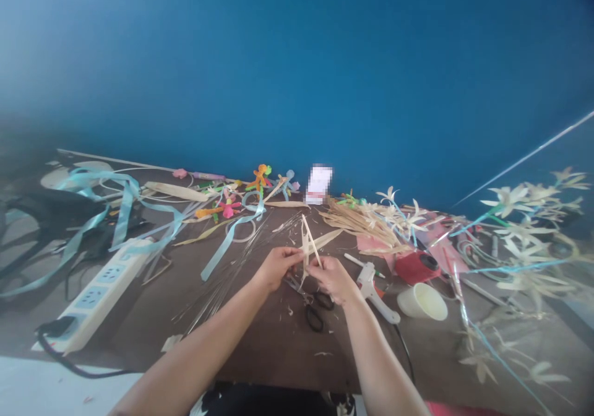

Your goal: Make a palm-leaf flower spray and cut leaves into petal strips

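Note:
My left hand [279, 266] pinches a pale, papery strip [305, 240] that looks like dried husk, its narrow end pointing up and away. Between the closed fingers of my right hand [332, 278] is a thin pale stick [312, 240], slanting up to the left until its tip meets the strip's upper end. Whether it is wood or a folded strip I cannot make out. Below the hands lie scissors [315, 318] with black handles, their blades partly hidden by my fingers. Another flat husk piece [328, 240] rests on the table behind my right hand.
Right of my hands lie a white glue gun [375, 295], a cream cup [423, 302], a red object [417, 265] and pale husk flowers [510, 199]. A husk pile [366, 224] is behind. On the left are thin wires [223, 289], blue ribbon [125, 208] and a power strip [104, 289].

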A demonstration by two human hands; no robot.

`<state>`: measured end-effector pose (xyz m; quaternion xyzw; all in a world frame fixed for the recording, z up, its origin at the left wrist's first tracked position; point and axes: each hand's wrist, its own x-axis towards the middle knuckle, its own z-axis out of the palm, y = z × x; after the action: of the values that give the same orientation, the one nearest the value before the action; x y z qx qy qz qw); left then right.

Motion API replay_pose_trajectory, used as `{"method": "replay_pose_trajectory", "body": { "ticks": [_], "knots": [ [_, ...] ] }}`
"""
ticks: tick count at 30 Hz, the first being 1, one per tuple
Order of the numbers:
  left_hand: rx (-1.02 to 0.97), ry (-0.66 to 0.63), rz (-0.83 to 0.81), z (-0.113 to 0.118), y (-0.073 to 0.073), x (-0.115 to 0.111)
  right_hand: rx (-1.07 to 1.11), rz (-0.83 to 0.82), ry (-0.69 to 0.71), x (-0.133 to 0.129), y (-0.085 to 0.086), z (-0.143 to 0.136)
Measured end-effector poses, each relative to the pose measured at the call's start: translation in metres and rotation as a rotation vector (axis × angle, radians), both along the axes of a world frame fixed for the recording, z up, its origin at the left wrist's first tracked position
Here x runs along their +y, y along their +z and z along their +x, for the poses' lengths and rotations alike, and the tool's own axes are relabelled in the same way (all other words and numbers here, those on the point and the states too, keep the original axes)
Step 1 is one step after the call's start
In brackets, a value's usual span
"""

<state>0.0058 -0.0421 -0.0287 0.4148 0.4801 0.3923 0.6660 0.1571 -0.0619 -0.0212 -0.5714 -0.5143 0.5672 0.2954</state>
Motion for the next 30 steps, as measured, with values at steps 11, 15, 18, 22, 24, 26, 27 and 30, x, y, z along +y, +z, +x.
{"method": "replay_pose_trajectory", "body": {
  "ticks": [11,15,18,22,24,26,27,30],
  "knots": [
    [-0.005,0.051,0.000,0.002,-0.003,-0.010,0.239,-0.029,-0.118,-0.005,0.000,0.005],
    [-0.008,0.091,-0.003,-0.002,-0.002,-0.014,0.196,0.096,-0.334,0.001,-0.006,0.013],
    [-0.044,0.097,-0.007,-0.008,0.000,-0.017,-0.064,0.244,-0.366,0.010,-0.014,0.023],
    [-0.072,0.121,0.016,-0.016,0.005,-0.022,-0.345,0.402,-0.344,0.022,-0.011,0.030],
    [-0.083,0.134,0.034,-0.020,0.009,-0.023,-0.438,0.499,-0.339,0.020,-0.001,0.029],
    [-0.083,0.161,0.063,-0.025,0.014,-0.025,-0.638,0.613,-0.213,0.008,0.009,0.026],
    [-0.074,0.176,0.080,-0.027,0.017,-0.025,-0.714,0.603,-0.093,0.000,0.014,0.025],
    [-0.040,0.212,0.110,-0.033,0.026,-0.028,-0.863,0.426,0.275,-0.032,0.019,0.020]
  ]
}}
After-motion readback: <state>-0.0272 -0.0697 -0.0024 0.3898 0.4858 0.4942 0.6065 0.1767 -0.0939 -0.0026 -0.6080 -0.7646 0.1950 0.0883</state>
